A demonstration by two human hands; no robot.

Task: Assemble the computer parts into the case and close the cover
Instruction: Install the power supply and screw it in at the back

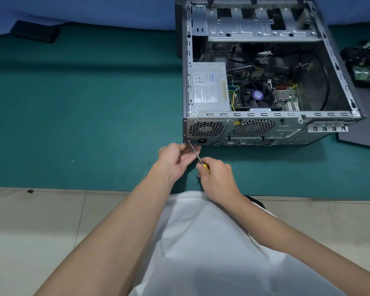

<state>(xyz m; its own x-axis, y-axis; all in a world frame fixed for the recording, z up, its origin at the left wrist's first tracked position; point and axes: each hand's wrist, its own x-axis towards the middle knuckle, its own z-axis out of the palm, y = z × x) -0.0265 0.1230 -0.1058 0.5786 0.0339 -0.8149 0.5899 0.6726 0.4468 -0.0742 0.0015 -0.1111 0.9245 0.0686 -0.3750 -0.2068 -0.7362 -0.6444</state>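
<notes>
Open grey steel computer case point(265, 114) lies on its side on the green mat surface point(83, 103), open side up, rear panel facing the person.

Key relation: the screw point(188, 142) sits at the rear panel's bottom-left corner, just beyond the left hand point(175, 159). The yellow-handled screwdriver point(195, 153) runs diagonally from the right hand point(217, 178) up and left, with its tip at the screw. Its long axis is tilted to the panel, not square on. Probably needs straightening or the bit may cam out.

Fingers: the right hand's are wrapped on the yellow handle. The left hand's are curled narrow round the shaft near the tip, steadying it. Can't tell if they also touch the screw. The left hand is nearer the screw.

Inside the case:
- silver box power supply point(209, 86) in the near-left corner, directly behind that screw
- black CPU fan point(257, 95) just right of it, on the board
- loose black cables further back
- drive cage at the far end, with bays that look unfilled

Dark grey flat cover panel point(365, 133) lies on the surface at the case's right side, not fitted.

Judgement: fixing the PSU now, cover still to go.
</notes>
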